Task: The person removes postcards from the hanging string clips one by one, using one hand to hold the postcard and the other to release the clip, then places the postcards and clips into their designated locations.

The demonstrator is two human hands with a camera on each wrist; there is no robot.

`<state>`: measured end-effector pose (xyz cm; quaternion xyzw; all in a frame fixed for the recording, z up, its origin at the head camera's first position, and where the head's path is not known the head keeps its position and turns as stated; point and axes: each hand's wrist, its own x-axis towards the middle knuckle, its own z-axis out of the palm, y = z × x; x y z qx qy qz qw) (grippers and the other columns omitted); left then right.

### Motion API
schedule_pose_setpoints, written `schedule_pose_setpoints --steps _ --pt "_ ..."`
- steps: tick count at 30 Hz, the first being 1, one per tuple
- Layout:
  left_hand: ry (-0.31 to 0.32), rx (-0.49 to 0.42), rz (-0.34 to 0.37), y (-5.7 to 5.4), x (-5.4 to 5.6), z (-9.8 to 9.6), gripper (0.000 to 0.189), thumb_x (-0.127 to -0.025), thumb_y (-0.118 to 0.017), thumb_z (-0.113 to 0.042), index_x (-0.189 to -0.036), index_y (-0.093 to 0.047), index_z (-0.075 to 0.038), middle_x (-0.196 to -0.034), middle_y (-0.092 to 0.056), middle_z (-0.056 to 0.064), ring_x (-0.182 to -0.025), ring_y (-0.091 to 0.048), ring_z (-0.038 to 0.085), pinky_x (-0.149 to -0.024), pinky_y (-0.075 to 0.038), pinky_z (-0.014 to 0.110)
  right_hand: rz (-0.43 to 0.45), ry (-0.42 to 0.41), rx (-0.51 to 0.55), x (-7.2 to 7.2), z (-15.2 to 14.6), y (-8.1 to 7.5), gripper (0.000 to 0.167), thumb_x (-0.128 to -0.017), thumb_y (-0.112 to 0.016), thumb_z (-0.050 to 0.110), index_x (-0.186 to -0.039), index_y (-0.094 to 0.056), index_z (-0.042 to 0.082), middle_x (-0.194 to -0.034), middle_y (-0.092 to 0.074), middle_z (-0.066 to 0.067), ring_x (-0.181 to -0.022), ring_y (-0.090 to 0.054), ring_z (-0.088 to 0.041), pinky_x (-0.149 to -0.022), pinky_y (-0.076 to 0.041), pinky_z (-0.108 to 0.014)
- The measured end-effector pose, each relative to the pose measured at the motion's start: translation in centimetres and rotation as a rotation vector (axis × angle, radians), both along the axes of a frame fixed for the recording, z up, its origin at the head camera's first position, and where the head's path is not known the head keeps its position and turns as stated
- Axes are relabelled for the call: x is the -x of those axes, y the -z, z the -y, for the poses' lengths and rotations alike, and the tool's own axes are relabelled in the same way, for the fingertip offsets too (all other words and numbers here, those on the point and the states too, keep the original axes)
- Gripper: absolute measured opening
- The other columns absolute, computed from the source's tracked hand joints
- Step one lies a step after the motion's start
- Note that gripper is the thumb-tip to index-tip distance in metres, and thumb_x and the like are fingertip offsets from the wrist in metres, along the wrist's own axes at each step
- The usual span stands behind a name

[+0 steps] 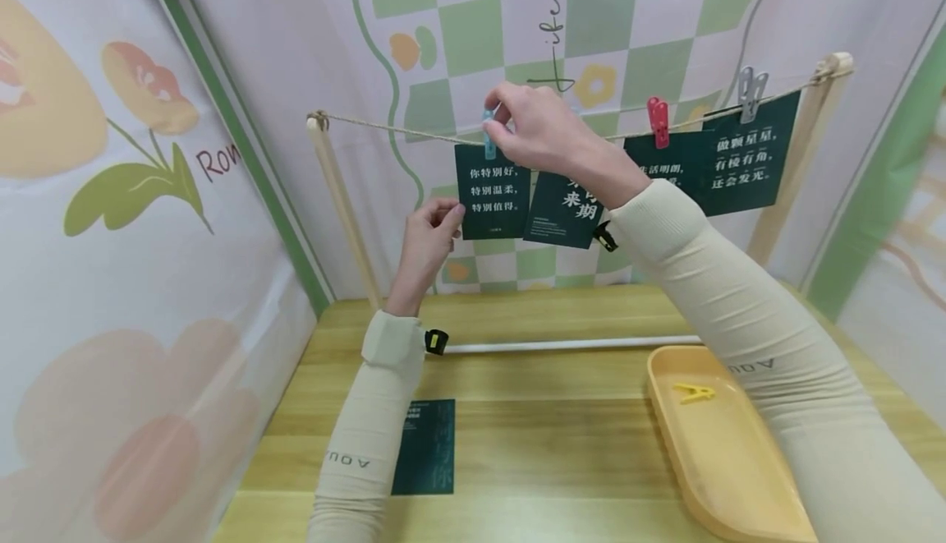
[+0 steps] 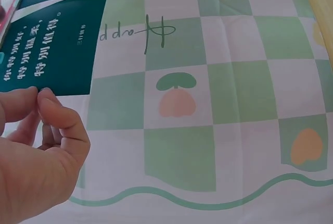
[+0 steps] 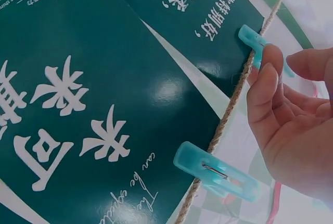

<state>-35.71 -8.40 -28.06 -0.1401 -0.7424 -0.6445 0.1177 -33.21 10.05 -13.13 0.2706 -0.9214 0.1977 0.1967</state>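
A twine line (image 1: 399, 127) runs between two wooden posts with dark green cards pegged along it. At the leftmost card (image 1: 493, 198), printed with white characters, my left hand (image 1: 429, 247) pinches the left edge between thumb and forefinger. My right hand (image 1: 543, 128) reaches over the line and pinches a light blue clothespin (image 1: 489, 136) at that card's top edge. Another blue clothespin (image 3: 216, 172) grips the line and the neighbouring card (image 3: 78, 104), which hangs tilted beside the first. In the head view my right hand and forearm partly hide this second card.
Further right, a red clothespin (image 1: 658, 122) and a grey clothespin (image 1: 751, 95) hold more cards near the right post (image 1: 798, 149). On the wooden table are a loose green card (image 1: 436, 448), a white rod (image 1: 562, 345) and a yellow tray (image 1: 676, 461) holding a yellow clothespin (image 1: 693, 393).
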Motion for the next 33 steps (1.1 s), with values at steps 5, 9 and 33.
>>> schedule_pose_setpoints --steps 5,9,33 --pt "0.001 0.023 0.015 -0.2 0.1 0.3 0.024 -0.099 -0.059 -0.025 -0.113 -0.066 -0.007 -0.088 -0.058 0.003 -0.08 -0.057 0.022 -0.059 -0.044 0.019 0.024 -0.03 -0.017 0.0 0.1 -0.2 0.03 -0.103 -0.046 0.019 -0.128 -0.051 0.003 -0.119 -0.062 -0.014 -0.093 -0.06 -0.027 -0.085 -0.049 -0.04" --pt "0.003 0.032 0.021 -0.4 0.3 0.5 0.024 -0.099 -0.06 -0.026 -0.113 -0.066 -0.008 -0.088 -0.058 0.002 -0.08 -0.056 0.02 -0.06 -0.044 0.02 0.008 -0.055 0.017 0.0 0.0 -0.4 0.022 -0.103 -0.046 0.017 -0.121 -0.051 0.004 -0.113 -0.061 -0.011 -0.083 -0.061 -0.024 -0.074 -0.048 -0.033" --pt "0.007 0.02 0.014 -0.7 0.5 1.5 0.023 -0.099 -0.06 -0.026 -0.108 -0.067 -0.007 -0.086 -0.059 0.0 -0.08 -0.058 0.017 -0.059 -0.044 0.02 -0.256 -0.113 0.154 -2.3 -1.0 -1.1 0.024 -0.1 -0.055 0.018 -0.119 -0.054 0.002 -0.105 -0.065 -0.006 -0.072 -0.061 -0.015 -0.062 -0.044 -0.016"
